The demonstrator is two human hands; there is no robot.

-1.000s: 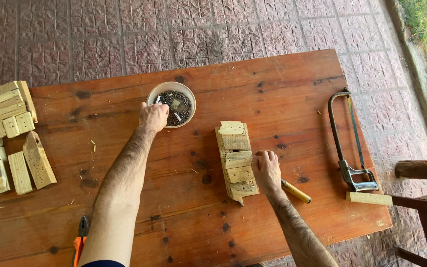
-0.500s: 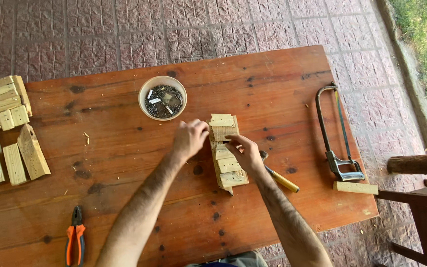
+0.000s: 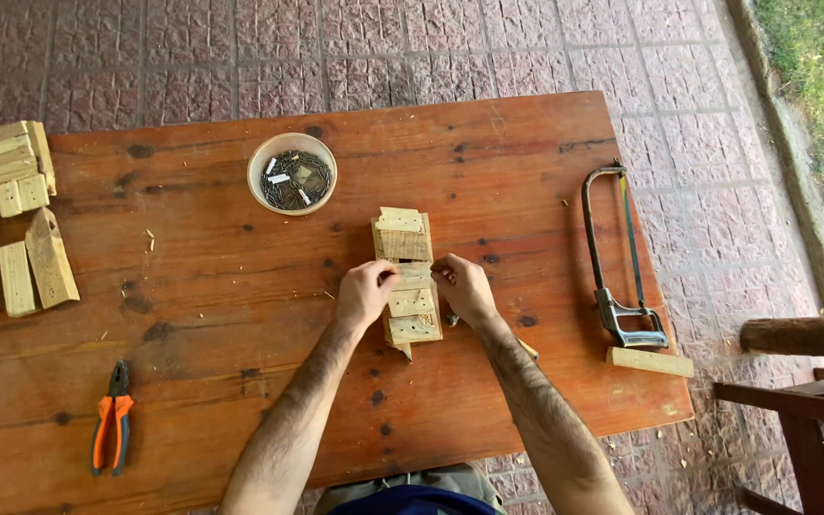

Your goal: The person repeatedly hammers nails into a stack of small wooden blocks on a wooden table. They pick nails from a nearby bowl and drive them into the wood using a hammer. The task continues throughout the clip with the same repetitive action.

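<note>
A small stack of pale wooden pieces (image 3: 404,250) lies at the middle of the reddish wooden table (image 3: 488,162). My left hand (image 3: 365,292) rests against the stack's left side, fingers curled at its middle piece. My right hand (image 3: 462,287) meets it from the right, fingertips pinched at the same spot. Whether a nail is pinched between the fingers is too small to tell. A white bowl of nails (image 3: 293,173) stands beyond the stack, to its left.
Several cut wood blocks (image 3: 4,224) are piled at the table's left edge. Orange-handled pliers (image 3: 112,430) lie at the front left. A hacksaw (image 3: 620,259) and a loose wood strip (image 3: 649,361) lie at the right. A wooden chair (image 3: 803,401) stands off the right corner.
My left hand left the bowl of nails and came back to the stack. Both hands have closed in on the stack's middle piece.
</note>
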